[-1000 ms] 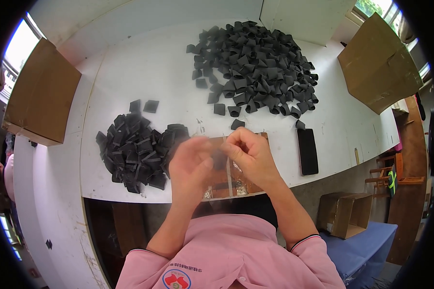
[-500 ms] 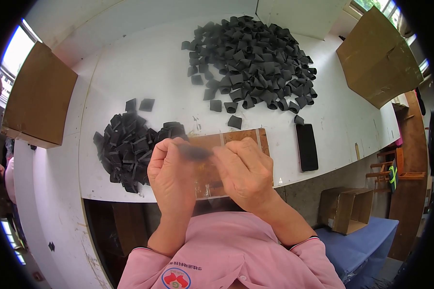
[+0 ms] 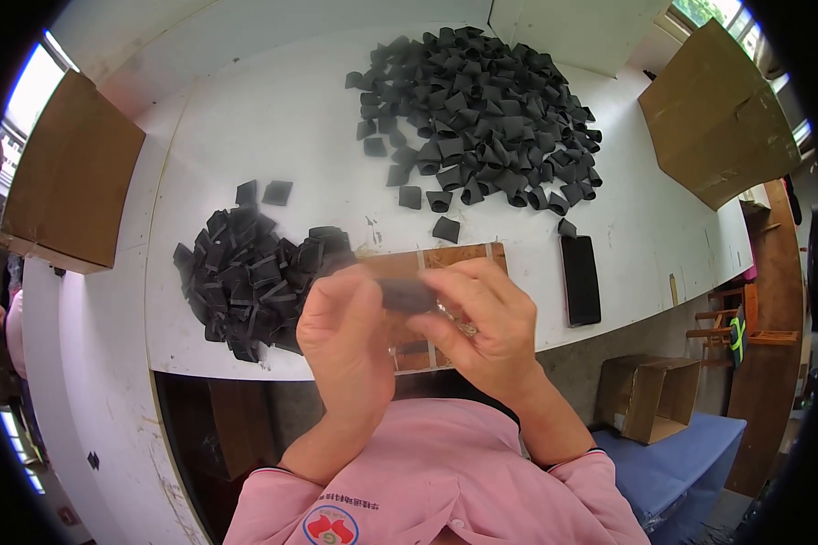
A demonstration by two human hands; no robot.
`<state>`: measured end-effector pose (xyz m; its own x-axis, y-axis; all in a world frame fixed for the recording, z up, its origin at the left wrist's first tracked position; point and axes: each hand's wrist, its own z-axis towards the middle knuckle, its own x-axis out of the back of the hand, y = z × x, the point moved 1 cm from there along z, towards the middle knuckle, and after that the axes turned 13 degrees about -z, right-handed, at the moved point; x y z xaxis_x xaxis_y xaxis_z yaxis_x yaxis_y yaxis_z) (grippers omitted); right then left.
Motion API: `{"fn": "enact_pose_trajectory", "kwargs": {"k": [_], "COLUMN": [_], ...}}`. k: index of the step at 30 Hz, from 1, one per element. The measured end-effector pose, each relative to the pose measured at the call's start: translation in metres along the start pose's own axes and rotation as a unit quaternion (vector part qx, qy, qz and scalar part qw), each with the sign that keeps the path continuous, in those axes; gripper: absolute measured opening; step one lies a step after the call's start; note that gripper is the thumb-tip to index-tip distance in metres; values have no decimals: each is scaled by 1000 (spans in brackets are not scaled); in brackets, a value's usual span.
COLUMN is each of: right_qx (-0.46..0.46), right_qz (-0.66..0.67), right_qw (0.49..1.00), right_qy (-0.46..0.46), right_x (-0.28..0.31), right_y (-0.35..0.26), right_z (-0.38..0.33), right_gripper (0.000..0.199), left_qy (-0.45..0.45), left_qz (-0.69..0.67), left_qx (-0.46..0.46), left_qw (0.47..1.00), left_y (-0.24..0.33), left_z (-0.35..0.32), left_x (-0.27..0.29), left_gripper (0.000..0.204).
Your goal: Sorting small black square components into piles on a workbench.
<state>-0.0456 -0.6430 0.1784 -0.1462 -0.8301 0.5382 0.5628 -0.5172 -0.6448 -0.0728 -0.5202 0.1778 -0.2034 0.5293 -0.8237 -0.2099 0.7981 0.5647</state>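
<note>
Between my two hands, above a brown board [image 3: 459, 257], is a small black fabric-like sleeve [image 3: 405, 295], blurred by motion. My left hand [image 3: 347, 329] pinches its left end. At its right end are the thumb and fingers of my right hand [image 3: 487, 325], closed on it. Something small and shiny [image 3: 456, 318] shows between the right fingers, too small to name. Left of my left hand lies a heap of flat black pieces [image 3: 245, 282]. Farther off spreads a larger heap of open black sleeves [image 3: 491, 113].
A black phone [image 3: 581, 280] lies right of the board, with one sleeve [image 3: 566, 227] by its top. Cardboard boxes stand at the left [image 3: 77, 173] and far right [image 3: 718, 113]. Beyond the table's front edge, an open carton [image 3: 650, 395] rests on a blue-covered surface [image 3: 673, 463].
Both hands have shifted slightly right with the black sleeve. The shiny thing now shows at my right fingers. The heaps look unchanged.
</note>
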Motion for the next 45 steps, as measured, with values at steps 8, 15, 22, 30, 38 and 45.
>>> {"fn": "enact_pose_trajectory", "kwargs": {"k": [8, 15, 22, 30, 38, 45], "right_qx": [80, -52, 92, 63, 40, 37], "right_qz": [-76, 79, -79, -77, -32, -7], "right_qw": [994, 994, 992, 995, 998, 999], "right_qy": [12, -52, -26, -8, -31, -36], "right_x": [-2, 11, -4, 2, -3, -7], "right_y": [0, 5, 4, -5, 5, 4], "right_z": [3, -2, 3, 5, 2, 11], "right_gripper": [30, 37, 38, 39, 27, 18], "left_qy": [-42, -79, 5, 5, -12, -5], "left_qz": [59, -39, 21, 27, 99, 69], "left_qx": [-80, -30, -32, -46, -116, -112], "left_qw": [994, 996, 999, 999, 988, 991], "left_y": [7, 4, 1, -2, -11, -5], "left_z": [9, 7, 0, 2, 2, 4], "left_x": [22, -4, 7, 9, 9, 30], "left_gripper": [6, 6, 5, 6, 7, 8]}}
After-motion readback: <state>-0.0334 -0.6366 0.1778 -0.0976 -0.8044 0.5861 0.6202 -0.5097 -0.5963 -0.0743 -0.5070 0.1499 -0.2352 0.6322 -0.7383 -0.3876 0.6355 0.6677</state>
